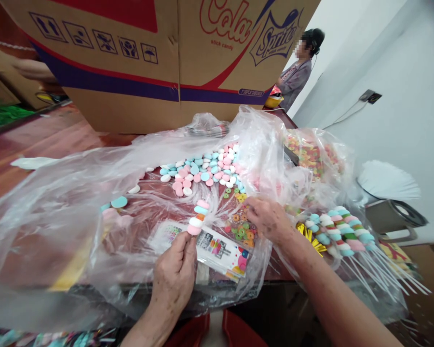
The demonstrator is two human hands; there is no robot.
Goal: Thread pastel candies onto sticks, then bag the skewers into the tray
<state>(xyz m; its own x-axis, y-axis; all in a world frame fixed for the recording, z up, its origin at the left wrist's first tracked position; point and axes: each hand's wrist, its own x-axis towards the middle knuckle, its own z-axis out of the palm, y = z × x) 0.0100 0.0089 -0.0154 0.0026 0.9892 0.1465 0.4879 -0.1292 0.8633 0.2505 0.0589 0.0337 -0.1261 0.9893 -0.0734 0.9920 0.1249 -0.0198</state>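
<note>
Pinches a candy skewer (198, 218) upright in the left hand (173, 275), over the clear plastic sheet (58, 212); rests the right hand (268, 220), fingers bunched together, on ring candies (240, 232) near the pastel pile (202, 168).

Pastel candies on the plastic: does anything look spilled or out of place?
Yes. A blue candy and a white candy lie apart, left of the main heap; small ring candies lie scattered by the right hand.

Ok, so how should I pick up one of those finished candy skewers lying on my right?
Pinch a bare white stick with the right hand, coming from the near right. The finished skewers lie fanned, sticks pointing that way and free, while their candy ends crowd together at the far left.
</note>
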